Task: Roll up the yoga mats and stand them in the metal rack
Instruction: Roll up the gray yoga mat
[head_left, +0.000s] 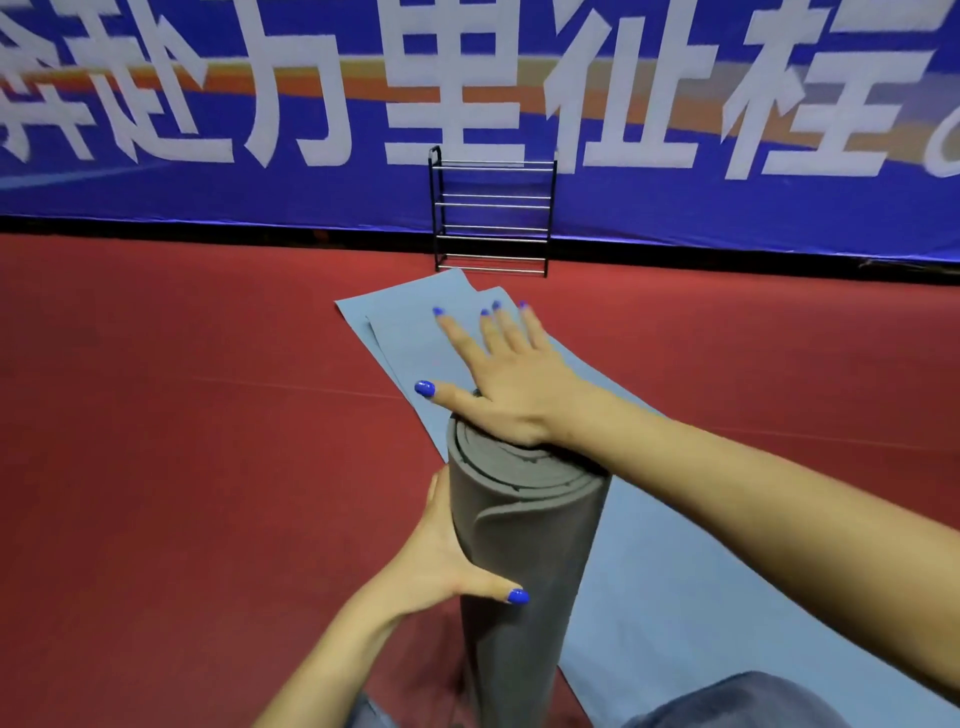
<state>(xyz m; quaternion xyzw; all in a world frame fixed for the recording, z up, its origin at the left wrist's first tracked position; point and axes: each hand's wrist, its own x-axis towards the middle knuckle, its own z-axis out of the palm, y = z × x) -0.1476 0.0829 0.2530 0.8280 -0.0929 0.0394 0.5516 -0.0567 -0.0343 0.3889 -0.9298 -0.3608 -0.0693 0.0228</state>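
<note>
Two hands steady a rolled grey yoga mat (519, 561) standing on end: the left hand (447, 561) grips its side, thumb wrapped across the front, while the right hand (509, 379) lies flat, fingers straight, on its top end. Flat blue yoga mats (410, 338) lie beneath on the red floor (182, 441). The black metal rack (492, 213) stands well apart against the blue banner (208, 197).

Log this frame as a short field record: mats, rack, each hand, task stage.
rolled mat: grey roll, held upright on end
flat mats: two blue mats lying overlapped on the red floor, unrolled
rack: black metal rack against the blue banner, no mats in it
left hand: left hand grips the roll's side
right hand: right hand flat, palm pressing on the roll's top end
stage: one mat rolled, not yet racked
</note>
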